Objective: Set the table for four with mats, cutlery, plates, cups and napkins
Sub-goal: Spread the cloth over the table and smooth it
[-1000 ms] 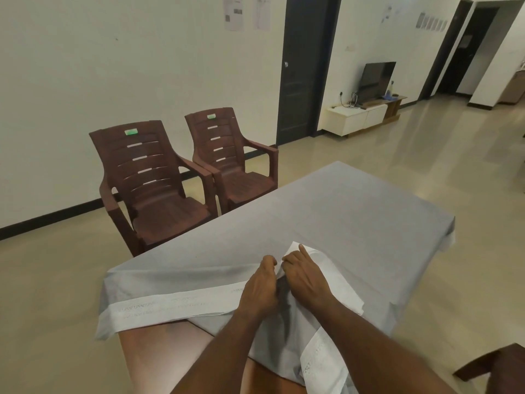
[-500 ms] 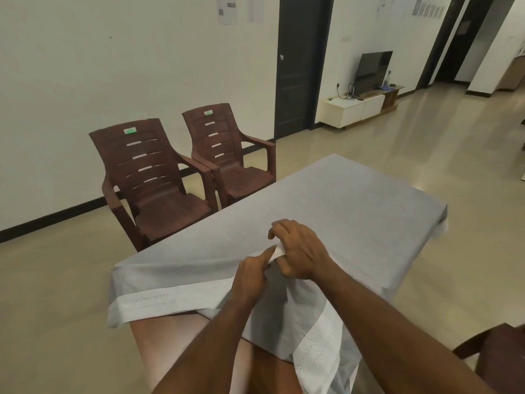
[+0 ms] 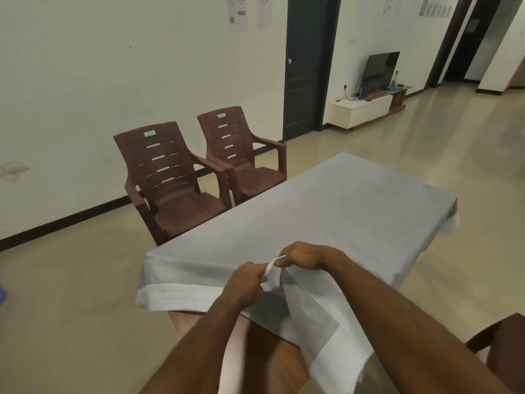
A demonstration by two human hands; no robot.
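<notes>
left hand + right hand: fingers pinch tablecloth hem | fingertips seemingly (partly) fold-hidden

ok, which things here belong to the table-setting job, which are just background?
In the job: left hand and right hand, both pinching the grey tablecloth; wooden table.

Background: two brown plastic chairs, TV, white cabinet, dark door.

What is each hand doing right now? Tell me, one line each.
Left hand: closed, pinching the white border of the grey tablecloth.
Right hand: closed, its grip on the same folded-back corner of the tablecloth.
</notes>
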